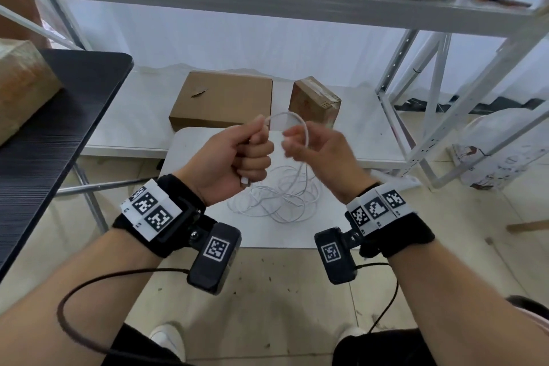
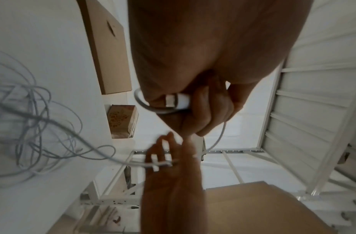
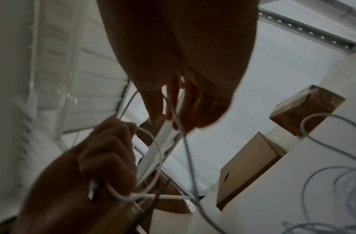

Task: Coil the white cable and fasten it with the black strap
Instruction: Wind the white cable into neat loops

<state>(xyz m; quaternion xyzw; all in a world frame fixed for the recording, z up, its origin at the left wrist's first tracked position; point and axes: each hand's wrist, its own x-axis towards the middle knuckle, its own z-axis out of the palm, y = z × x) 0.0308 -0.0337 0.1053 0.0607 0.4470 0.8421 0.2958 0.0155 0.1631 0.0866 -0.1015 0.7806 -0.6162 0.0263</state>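
The white cable (image 1: 279,202) lies mostly as a loose tangle on a small white table (image 1: 190,157) below my hands. My left hand (image 1: 252,154) is a fist gripping the cable near one end. The white connector (image 1: 245,181) pokes out under the fist and shows clearly in the left wrist view (image 2: 177,101). From the fist a short arc of cable (image 1: 292,116) loops over to my right hand (image 1: 303,142). The right hand's curled fingers (image 3: 183,110) hold the cable, which then drops to the tangle (image 2: 33,118). The black strap is not in any view.
A flat cardboard box (image 1: 221,98) and a small taped box (image 1: 315,101) sit on a low white shelf behind the table. A black table (image 1: 59,128) with a carton stands at the left. White metal rack legs (image 1: 416,83) rise at the right.
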